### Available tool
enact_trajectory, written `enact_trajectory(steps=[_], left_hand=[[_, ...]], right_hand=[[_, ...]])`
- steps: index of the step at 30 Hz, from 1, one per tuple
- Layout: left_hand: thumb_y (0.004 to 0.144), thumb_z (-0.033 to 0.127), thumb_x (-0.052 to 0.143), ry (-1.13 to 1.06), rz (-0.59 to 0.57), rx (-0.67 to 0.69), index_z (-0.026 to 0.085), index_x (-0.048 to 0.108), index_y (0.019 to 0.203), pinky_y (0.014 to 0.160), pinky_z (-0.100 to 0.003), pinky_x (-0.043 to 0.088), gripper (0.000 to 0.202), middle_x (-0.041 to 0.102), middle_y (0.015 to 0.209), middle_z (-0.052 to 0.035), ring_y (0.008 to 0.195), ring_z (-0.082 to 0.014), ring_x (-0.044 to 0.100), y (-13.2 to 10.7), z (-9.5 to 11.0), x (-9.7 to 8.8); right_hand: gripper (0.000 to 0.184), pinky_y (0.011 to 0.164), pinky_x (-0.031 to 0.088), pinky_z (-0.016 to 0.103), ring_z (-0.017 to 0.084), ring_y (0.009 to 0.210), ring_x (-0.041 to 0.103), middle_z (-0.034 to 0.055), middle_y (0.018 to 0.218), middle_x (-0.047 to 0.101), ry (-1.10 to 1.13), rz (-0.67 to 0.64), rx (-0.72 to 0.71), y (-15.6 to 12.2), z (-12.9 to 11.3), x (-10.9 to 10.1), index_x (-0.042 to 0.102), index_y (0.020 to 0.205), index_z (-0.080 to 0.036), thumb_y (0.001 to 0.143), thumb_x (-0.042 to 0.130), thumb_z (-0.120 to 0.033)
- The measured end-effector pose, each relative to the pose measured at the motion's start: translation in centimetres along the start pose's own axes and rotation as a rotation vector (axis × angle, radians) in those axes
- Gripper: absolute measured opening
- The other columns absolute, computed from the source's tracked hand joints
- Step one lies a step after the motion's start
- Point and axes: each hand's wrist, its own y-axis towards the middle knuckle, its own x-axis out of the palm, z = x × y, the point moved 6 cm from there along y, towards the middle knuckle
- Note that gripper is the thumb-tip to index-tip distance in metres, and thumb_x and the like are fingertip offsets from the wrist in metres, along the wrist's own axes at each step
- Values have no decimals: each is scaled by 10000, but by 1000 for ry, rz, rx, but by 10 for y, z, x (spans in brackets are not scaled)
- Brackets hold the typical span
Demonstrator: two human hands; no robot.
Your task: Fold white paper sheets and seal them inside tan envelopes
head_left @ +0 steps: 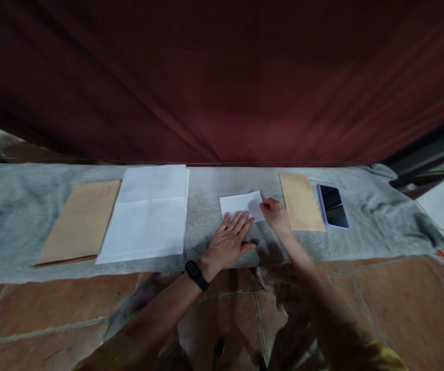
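A small folded white paper [239, 204] lies on the grey cloth [21, 211] in the middle. My left hand [229, 241] lies flat with fingers stretched out, its fingertips on the paper's near edge. My right hand [276, 215] is closed in a pinch on the paper's right edge. A black watch [196, 274] is on my left wrist.
Left of the hands lie a stack of large white sheets [148, 214] and a big brown envelope [81, 221]. To the right are a narrow tan envelope [301, 207] and a dark phone [333, 205]. A dark red curtain [222, 77] hangs behind. Tiled floor [380, 304] lies in front.
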Motion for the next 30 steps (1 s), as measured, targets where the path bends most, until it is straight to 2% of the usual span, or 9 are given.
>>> enact_trajectory(steps=[7, 15, 17, 19, 21, 23, 26, 28, 30], left_hand=[[1009, 610, 326, 8, 1, -41, 109, 371, 1545, 1272, -501, 185, 734, 287, 1654, -154, 1555, -269, 202, -5, 2, 0], [980, 604, 437, 22, 23, -134, 44, 359, 1530, 1258, -497, 234, 789, 286, 1639, -214, 1547, -312, 204, -12, 0, 0], [973, 609, 449, 20, 31, -139, 20, 354, 1525, 1257, -491, 246, 813, 286, 1634, -231, 1544, -318, 208, -14, -1, 1], [973, 605, 452, 15, 43, -127, 10, 344, 1526, 1253, -487, 261, 819, 287, 1632, -237, 1543, -317, 211, -15, -1, 1], [985, 581, 445, 10, 61, -120, 16, 341, 1528, 1247, -492, 277, 791, 296, 1630, -233, 1540, -317, 220, -16, -2, 1], [1007, 527, 425, 0, 78, -123, 28, 344, 1528, 1243, -500, 287, 726, 311, 1627, -223, 1538, -312, 228, -16, -3, 1], [1026, 412, 394, -26, 93, -141, 14, 342, 1523, 1244, -495, 294, 638, 334, 1615, -229, 1539, -297, 232, -15, -5, 2], [1023, 357, 386, -38, 95, -155, -20, 345, 1509, 1244, -492, 296, 617, 366, 1591, -257, 1534, -297, 251, -15, -6, 4], [1017, 324, 384, -42, 94, -163, -42, 354, 1495, 1246, -494, 292, 603, 406, 1560, -277, 1526, -299, 275, -15, -7, 6]], right_hand=[[292, 758, 478, 251, 207, 978, 710, 87, 1048, 771, -25, -12, -2, 0, 1, -2, 754, 1085, -208, 979, 494, -290], [281, 771, 483, 267, 216, 979, 710, 83, 1039, 766, -26, -8, -18, -1, 2, 0, 744, 1078, -212, 987, 491, -297], [282, 768, 491, 283, 225, 948, 710, 82, 1014, 761, -41, 21, -13, -3, 3, -2, 734, 1081, -216, 990, 479, -296], [294, 791, 502, 314, 243, 946, 700, 101, 1032, 748, -65, 114, -27, -7, 1, -5, 710, 1127, -202, 992, 461, -282], [323, 866, 507, 358, 269, 1018, 673, 139, 1106, 724, -66, 239, -117, -12, -8, -8, 675, 1199, -167, 995, 445, -267], [362, 979, 487, 394, 277, 1147, 622, 163, 1232, 683, -22, 299, -307, -19, -25, -4, 638, 1273, -141, 1006, 423, -258], [420, 1123, 418, 396, 241, 1341, 510, 133, 1446, 577, 43, 209, -614, -33, -52, 15, 586, 1375, -141, 1038, 374, -273], [453, 1180, 366, 399, 229, 1427, 430, 119, 1529, 505, 25, 141, -706, -40, -62, 29, 559, 1421, -134, 1056, 358, -312], [472, 1213, 322, 415, 230, 1474, 371, 111, 1569, 460, -18, 111, -728, -44, -65, 38, 544, 1447, -142, 1062, 364, -346]])
